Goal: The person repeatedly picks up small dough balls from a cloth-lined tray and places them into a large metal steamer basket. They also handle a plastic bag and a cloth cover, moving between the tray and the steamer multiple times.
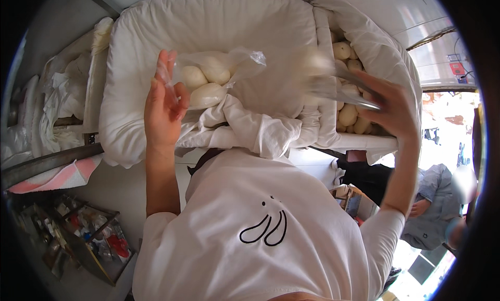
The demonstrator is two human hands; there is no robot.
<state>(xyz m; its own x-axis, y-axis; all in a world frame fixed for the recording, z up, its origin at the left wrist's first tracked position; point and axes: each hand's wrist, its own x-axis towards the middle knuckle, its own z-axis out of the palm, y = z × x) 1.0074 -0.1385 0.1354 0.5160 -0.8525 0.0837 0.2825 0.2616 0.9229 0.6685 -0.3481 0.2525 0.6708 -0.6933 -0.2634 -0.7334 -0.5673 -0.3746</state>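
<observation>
My left hand (166, 97) grips the edge of a clear plastic bag (246, 60) between bent fingers. Inside the bag lie several pale steamed buns (207, 95), low over a white cloth cover. On the right, my right hand (390, 101) is closed around metal tongs (351, 84), which point left and are blurred by motion. A pale blurred shape at the tongs' tips looks like a bun, but I cannot tell for sure. Beneath the tongs and this hand, more steamed buns (347, 115) fill a cloth-lined container, partly hidden by them.
A thick white cloth (215, 17) covers the wide container ahead, bunched at its near edge. Plastic bags (68, 90) hang at the left, above a pink-and-white towel (58, 176). A cluttered rack (93, 238) stands lower left. At right is a person in a grey jacket (425, 215).
</observation>
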